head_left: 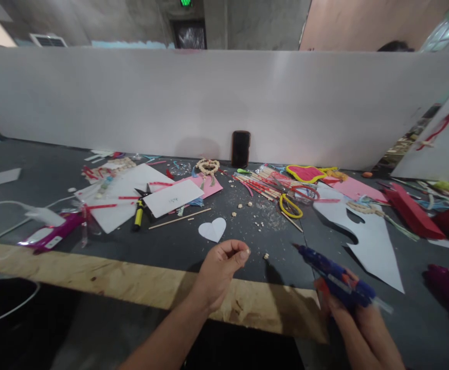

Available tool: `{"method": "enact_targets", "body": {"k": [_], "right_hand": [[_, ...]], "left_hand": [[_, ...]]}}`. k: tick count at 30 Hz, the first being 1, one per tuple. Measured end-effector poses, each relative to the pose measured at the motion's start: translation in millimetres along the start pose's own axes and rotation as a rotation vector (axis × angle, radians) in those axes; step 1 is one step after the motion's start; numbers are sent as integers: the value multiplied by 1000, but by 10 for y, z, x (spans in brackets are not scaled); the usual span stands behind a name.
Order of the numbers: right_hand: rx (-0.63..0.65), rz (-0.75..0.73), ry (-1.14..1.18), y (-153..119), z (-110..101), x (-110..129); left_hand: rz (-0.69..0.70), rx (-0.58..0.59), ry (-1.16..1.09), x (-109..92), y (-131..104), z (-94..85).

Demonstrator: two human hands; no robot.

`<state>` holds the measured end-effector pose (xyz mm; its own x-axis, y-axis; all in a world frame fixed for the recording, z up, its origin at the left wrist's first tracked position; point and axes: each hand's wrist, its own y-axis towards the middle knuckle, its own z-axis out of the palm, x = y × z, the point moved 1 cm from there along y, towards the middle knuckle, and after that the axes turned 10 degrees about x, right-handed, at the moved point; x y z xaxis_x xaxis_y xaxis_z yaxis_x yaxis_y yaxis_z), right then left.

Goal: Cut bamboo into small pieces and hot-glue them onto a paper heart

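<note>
My left hand (224,270) is closed in a pinch above the table's front edge. A tiny pale bit shows at its fingertips, too small to name. My right hand (349,318) is wrapped round a blue glue gun (336,277) with a clear glue stick jutting from its back; the nozzle points up and left. Just beyond my left hand a white paper heart (212,229) with a centre crease lies flat. Between the hands sits a small beige cluster (266,256), and a few similar pieces (240,206) are scattered farther back.
Yellow-handled pliers (138,213), a white card (176,198) and a thin stick (180,218) lie left. Yellow-handled scissors (290,206) and cut white paper (376,241) lie right. A phone (240,149) leans on the white partition (150,103). A purple device (60,231) is far left.
</note>
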<state>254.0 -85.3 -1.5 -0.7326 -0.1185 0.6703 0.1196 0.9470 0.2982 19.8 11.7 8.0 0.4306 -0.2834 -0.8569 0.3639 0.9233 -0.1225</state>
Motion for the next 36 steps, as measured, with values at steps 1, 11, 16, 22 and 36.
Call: {"method": "enact_targets", "body": {"k": [1, 11, 16, 22, 36], "right_hand": [[4, -6, -49, 90, -39, -37], [84, -88, -877, 618, -181, -405], [-8, -201, -555, 585, -26, 81], [408, -141, -393, 709, 533, 423], [435, -109, -255, 654, 622, 512]], "left_hand": [[2, -10, 5, 4, -8, -13], [-25, -38, 41, 91, -114, -109], [-37, -56, 48, 142, -110, -149], [-43, -58, 90, 188, -132, -184], [-33, -8, 211, 182, -173, -126]]}}
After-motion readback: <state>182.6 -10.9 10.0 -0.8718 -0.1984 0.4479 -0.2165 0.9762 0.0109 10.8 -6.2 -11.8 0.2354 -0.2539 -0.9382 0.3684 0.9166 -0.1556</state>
